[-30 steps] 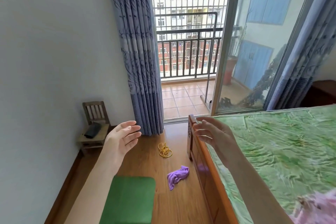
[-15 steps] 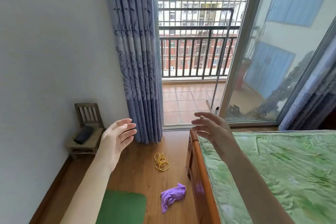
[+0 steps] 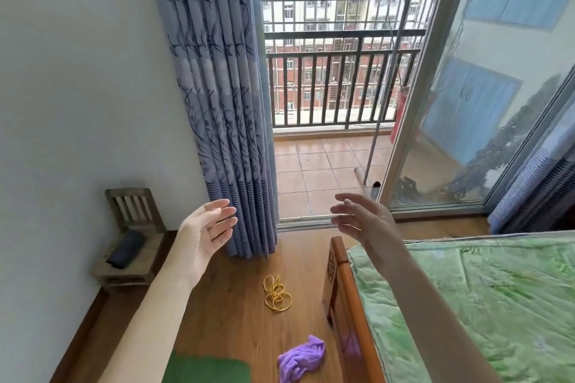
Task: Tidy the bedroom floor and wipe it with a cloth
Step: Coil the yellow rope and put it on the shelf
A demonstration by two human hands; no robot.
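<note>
1. A person's left hand (image 3: 207,228) and right hand (image 3: 362,219) are raised in mid-air above a wooden floor (image 3: 230,314), palms facing each other, fingers spread loosely and holding nothing.
2. A crumpled purple cloth (image 3: 300,357) lies on the floor just beside the bed frame (image 3: 345,298), below the right forearm.
3. A tangle of yellow cord (image 3: 276,293) lies on the floor between the cloth and a blue curtain (image 3: 224,121), apart from both.
4. A green pad (image 3: 207,371) shows at the lower edge, left of the cloth.
5. A small wooden chair (image 3: 132,236) stands against the wall, a dark object (image 3: 127,249) on its seat.
6. A green bedspread (image 3: 485,298) covers the bed at right.
</note>
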